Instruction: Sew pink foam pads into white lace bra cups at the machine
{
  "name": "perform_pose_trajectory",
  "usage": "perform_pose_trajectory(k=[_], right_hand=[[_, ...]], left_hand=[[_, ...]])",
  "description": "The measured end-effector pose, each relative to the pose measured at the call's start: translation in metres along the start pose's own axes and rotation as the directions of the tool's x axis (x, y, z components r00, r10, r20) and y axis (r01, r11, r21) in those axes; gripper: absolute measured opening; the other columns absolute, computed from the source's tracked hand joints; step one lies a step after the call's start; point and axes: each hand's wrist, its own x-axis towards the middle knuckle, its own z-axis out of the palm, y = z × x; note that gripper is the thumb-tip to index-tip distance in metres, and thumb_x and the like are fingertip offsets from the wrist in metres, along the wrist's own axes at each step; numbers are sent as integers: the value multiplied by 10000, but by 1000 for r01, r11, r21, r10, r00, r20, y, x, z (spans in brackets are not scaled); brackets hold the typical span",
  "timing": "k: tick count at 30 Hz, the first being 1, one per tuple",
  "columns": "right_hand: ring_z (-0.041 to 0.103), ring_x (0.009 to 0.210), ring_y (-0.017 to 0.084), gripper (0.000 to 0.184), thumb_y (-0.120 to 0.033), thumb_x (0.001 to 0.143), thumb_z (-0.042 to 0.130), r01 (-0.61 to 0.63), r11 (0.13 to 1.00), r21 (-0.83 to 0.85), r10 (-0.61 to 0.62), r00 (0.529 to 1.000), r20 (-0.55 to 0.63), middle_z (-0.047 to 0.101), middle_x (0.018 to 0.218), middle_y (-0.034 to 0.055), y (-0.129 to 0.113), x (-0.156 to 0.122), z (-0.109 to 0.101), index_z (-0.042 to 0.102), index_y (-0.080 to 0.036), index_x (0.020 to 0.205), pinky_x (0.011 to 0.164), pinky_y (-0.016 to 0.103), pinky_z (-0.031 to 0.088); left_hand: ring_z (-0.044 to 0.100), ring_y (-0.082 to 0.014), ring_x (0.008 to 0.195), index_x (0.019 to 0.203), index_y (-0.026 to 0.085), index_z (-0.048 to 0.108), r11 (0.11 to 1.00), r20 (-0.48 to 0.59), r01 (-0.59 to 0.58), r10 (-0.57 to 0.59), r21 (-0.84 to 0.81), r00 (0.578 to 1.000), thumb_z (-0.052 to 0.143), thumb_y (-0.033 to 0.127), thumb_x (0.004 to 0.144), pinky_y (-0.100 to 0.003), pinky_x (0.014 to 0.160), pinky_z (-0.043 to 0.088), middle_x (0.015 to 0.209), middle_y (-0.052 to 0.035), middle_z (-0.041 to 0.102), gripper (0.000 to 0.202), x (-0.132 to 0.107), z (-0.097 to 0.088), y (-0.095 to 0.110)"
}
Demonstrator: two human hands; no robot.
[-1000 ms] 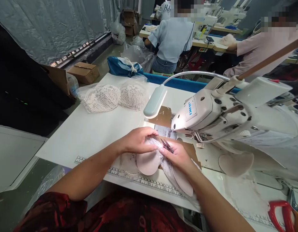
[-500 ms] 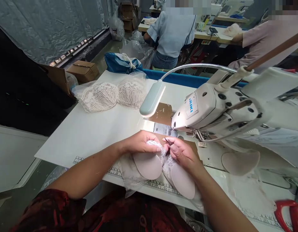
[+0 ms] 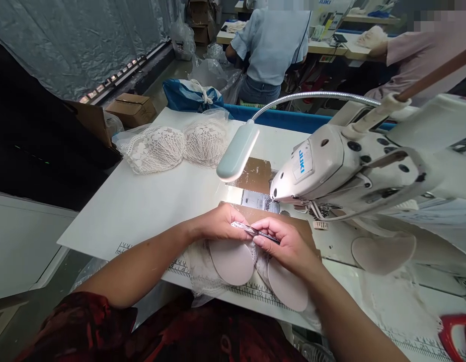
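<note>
A lace bra piece with two pale pink padded cups lies at the table's near edge, inside up. My left hand is closed, pinching the lace at the top of the left cup. My right hand is closed around small thread snips, whose blades point left toward the lace between my hands. Both hands sit just in front of the sewing machine's needle plate.
A white Juki sewing machine fills the right, with a gooseneck lamp over the plate. A finished lace bra lies at the far left of the table. A loose pink cup and red-handled scissors lie right. Two people work behind.
The snips have turned from pointing up and away to lying level, blades toward the left hand. My hands have drawn closer over the lace between the cups.
</note>
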Motion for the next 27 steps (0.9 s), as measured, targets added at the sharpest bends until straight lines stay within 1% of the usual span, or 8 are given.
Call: perform_pose_trajectory(k=[8,13,16,18,20,22,24,27], right_hand=[[605,783,184,190,-354,881,557,2,999,-53,-6,997,-73,671,863,37,-2,0,3,669,-200,883,709,305,457],[605,785,190,191,-353,855,574,0,1000,-8,0,1000,-7,661,880,46,0,0,-2,645,-190,925,679,303,469],[604,789,183,176,-337,852,570,15,1000,-19,-14,1000,18,654,890,42,0,2,-2,630,-191,933,680,294,467],[604,784,183,161,-329,851,571,8,999,-49,-8,1000,5,654,882,37,-1,3,1,629,-195,918,679,294,463],[600,763,179,153,-330,855,568,-4,996,-92,2,1000,-24,657,858,31,-3,5,4,637,-198,892,667,293,453],[592,739,173,163,-332,866,555,-7,991,-134,0,998,-57,656,830,28,-4,6,6,647,-199,850,658,293,441],[583,714,169,181,-344,869,551,-16,993,-116,5,995,-100,644,788,29,-3,6,8,640,-193,825,646,292,437],[590,724,175,245,-397,829,606,-48,997,64,56,988,-141,623,791,29,1,7,10,602,-187,956,642,289,466]], left_hand=[[349,-67,556,632,97,610,998,-22,19,-18,55,1000,675,483,726,-195,479,248,569,23,419,402,-3,0,3],[378,-75,577,686,97,625,998,-18,41,-40,38,999,690,479,708,-201,497,262,604,14,457,388,-1,0,1],[309,-60,544,601,105,561,998,-16,30,-29,64,999,703,476,692,-210,472,201,562,35,374,408,0,1,0],[260,-53,522,543,116,497,996,-28,35,-33,80,999,714,473,677,-220,456,161,539,47,309,439,0,2,-1],[255,-52,511,530,119,492,995,-35,29,-25,97,999,716,468,677,-224,449,153,527,50,299,440,1,3,-2],[283,-53,501,545,113,536,992,-37,22,-17,121,999,708,470,688,-222,444,165,509,48,329,421,2,3,-4],[378,-66,517,620,108,620,992,-35,15,-11,123,999,707,456,698,-208,457,238,524,35,442,367,3,4,-6],[567,-128,715,827,125,707,995,-17,-15,17,94,1000,694,414,729,-217,630,413,753,-26,655,306,4,4,-6]])
